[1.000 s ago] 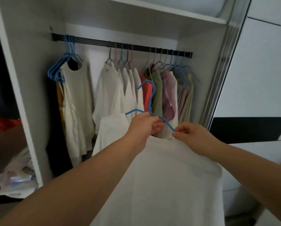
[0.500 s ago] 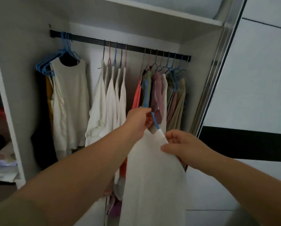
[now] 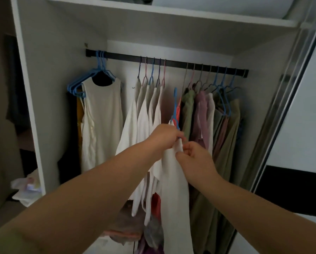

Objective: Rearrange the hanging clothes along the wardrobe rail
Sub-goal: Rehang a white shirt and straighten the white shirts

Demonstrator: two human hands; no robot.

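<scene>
Two hands meeting at a white top (image 3: pixel 173 189), left hand (image 3: pixel 164 134) gripping its blue hanger (image 3: pixel 175 110), right hand (image 3: pixel 195 156) apparently pinching the fabric just below, rail (image 3: pixel 171 61) well above

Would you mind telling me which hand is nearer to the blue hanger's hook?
Left. The left hand grips the blue hanger just below its hook; the right hand pinches the white garment lower down.

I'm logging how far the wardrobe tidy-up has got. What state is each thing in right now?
White garment: on the blue hanger, held in front of the rail, not hung.
Blue hanger: hook below the rail, unhooked.
Left hand: grips the hanger and garment top.
Right hand: pinches the garment's edge.
White tops: hung together left of the gap.
Cream dress: hung at the rail's left end.
</scene>
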